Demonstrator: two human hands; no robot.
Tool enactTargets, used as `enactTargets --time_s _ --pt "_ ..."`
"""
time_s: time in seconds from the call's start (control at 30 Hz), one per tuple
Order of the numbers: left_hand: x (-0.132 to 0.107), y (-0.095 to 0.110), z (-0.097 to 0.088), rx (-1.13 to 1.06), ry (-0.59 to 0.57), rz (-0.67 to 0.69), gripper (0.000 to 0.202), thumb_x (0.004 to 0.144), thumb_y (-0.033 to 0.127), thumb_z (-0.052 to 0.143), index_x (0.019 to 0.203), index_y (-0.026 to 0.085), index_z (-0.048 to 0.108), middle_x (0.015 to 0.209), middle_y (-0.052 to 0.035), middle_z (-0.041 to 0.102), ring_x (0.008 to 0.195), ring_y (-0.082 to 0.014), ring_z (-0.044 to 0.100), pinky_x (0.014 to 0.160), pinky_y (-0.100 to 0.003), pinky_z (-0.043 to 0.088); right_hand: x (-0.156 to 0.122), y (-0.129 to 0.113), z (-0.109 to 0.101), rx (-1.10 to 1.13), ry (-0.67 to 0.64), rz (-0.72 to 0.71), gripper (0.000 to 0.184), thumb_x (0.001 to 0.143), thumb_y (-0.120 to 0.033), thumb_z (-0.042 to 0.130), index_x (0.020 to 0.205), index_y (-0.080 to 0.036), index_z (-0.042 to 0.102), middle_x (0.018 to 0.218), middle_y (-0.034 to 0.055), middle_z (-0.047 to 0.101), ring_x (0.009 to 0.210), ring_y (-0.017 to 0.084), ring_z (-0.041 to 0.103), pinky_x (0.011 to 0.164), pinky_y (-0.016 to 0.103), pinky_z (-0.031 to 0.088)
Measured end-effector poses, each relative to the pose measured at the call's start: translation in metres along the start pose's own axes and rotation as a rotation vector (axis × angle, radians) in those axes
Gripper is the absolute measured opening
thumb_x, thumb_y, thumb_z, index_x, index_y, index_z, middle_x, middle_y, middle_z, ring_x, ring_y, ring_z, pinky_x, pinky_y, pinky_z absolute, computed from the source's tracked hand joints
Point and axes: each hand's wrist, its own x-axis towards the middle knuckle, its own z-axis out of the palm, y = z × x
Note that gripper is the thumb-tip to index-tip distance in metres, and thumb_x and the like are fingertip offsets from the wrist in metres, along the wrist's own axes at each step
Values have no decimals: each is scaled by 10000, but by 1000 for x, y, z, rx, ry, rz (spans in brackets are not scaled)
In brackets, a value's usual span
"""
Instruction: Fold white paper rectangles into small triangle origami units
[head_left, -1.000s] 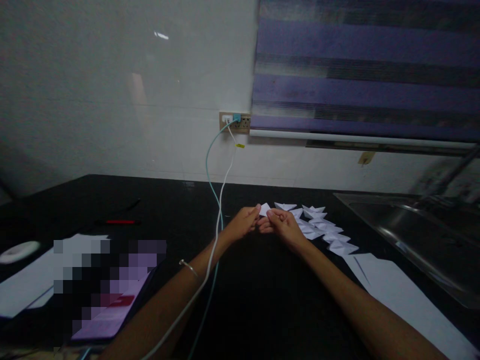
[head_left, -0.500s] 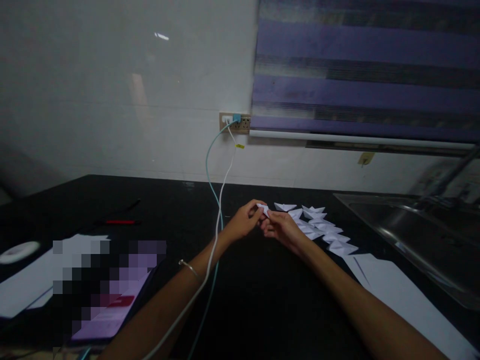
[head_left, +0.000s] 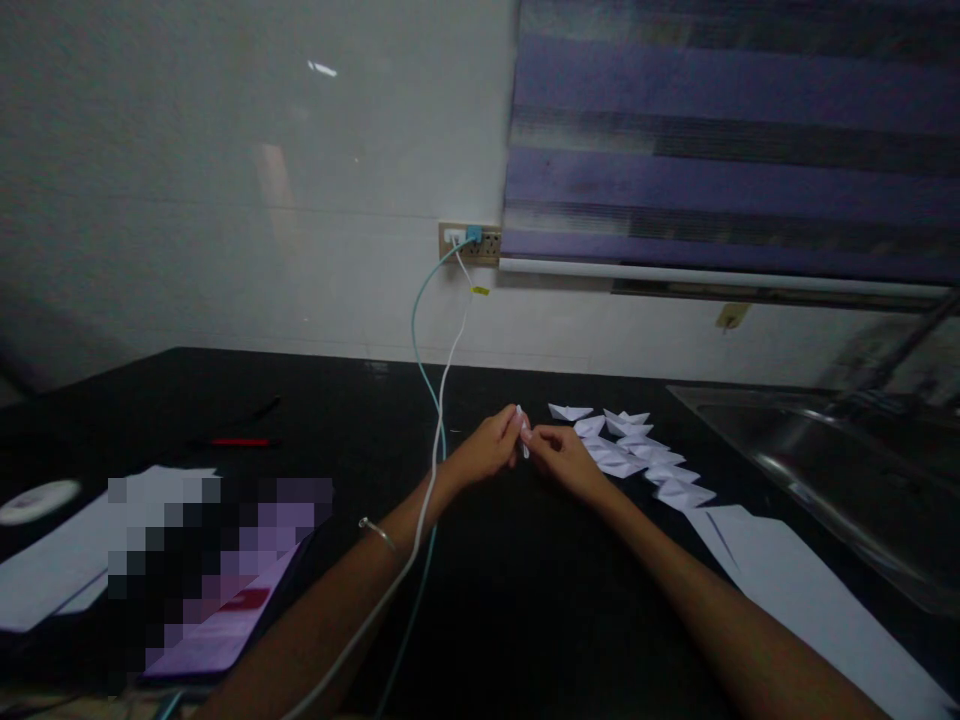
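Note:
Over the dark counter, a small folded piece of white paper (head_left: 524, 450) is pinched between my two hands, seen nearly edge-on. My left hand (head_left: 493, 443) grips it from the left, its fingers partly hidden behind the thumb. From the other side, my right hand (head_left: 564, 456) has its thumb and forefinger closed on the paper. Close to the right hand, several folded white paper boats (head_left: 619, 462) lie grouped on the counter.
White paper sheets (head_left: 802, 580) lie at right beside a steel sink (head_left: 750, 420). A white cable (head_left: 433, 470) and a teal cable run from a wall socket (head_left: 491, 245) across my left arm. At left are more sheets (head_left: 52, 570), a red pen (head_left: 240, 442) and a purple-screened tablet (head_left: 202, 650).
The folded paper has turned from a slanted, flat-facing pose to an upright, edge-on one. My right hand's fingers have shifted their grip; the paper boats have not moved.

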Motion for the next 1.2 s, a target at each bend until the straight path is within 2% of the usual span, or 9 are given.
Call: enactTargets --time_s 0.13,0.3,0.47,0.57,0.67,0.77,0.83,1.0,1.2 --pt "-1 0 0 -18 -34 15 408 964 461 209 897 179 496 635 21 508 537 -107 497 566 -244 400 0 1 -2 4 -70 -2 486 874 -561 439 617 -164 554 493 -37 455 453 93 401 449 223 269" --pt "0 2 -3 12 -14 30 415 969 453 186 909 178 491 599 26 501 533 -113 492 593 -253 404 0 -1 -5 -60 -56 -14 462 901 -537 403 668 -171 562 505 -38 468 458 103 428 467 228 298" --pt "-1 2 -3 111 -22 -14 319 965 390 259 956 177 497 634 10 527 573 -130 512 585 -255 384 -1 -6 -7 -478 111 -141 426 959 -383 323 648 -179 531 563 3 532 533 138 498 529 256 307" --pt "-1 1 1 136 -11 1 257 950 326 317 1050 179 502 731 -17 572 661 -148 547 633 -263 398 -2 -7 -6 -696 183 -137 385 962 -301 316 688 -171 552 611 39 586 568 156 539 557 272 301" --pt "0 -1 5 110 11 -14 235 908 296 415 1094 184 505 834 -34 601 726 -155 564 673 -265 417 -1 -5 -4 -772 163 -126 355 959 -270 325 740 -157 579 660 64 627 600 166 575 574 274 308" --pt "3 -6 5 -16 28 -120 266 876 347 482 1067 167 523 860 -33 610 654 -130 553 633 -254 427 0 -3 -2 -786 151 -154 355 962 -251 310 744 -159 575 665 59 629 599 161 577 577 270 311" --pt "6 -9 4 -142 -6 -163 308 861 412 504 996 140 556 840 -35 607 594 -106 528 596 -243 422 0 -2 -2 -770 152 -170 349 964 -245 299 753 -163 565 659 51 622 590 157 573 574 267 314" --pt "12 -17 -1 -328 -178 -146 379 859 474 495 808 112 595 657 -9 565 545 -86 507 543 -211 385 0 -3 -1 -739 136 -184 349 972 -252 278 788 -167 562 681 51 632 593 154 582 588 263 335" --pt "12 -22 -1 -316 -217 -145 415 865 495 483 915 97 592 712 -29 604 489 -66 504 504 -203 393 0 -3 -2 -898 187 -93 296 947 -269 352 787 -170 581 690 75 649 614 177 596 566 275 301"
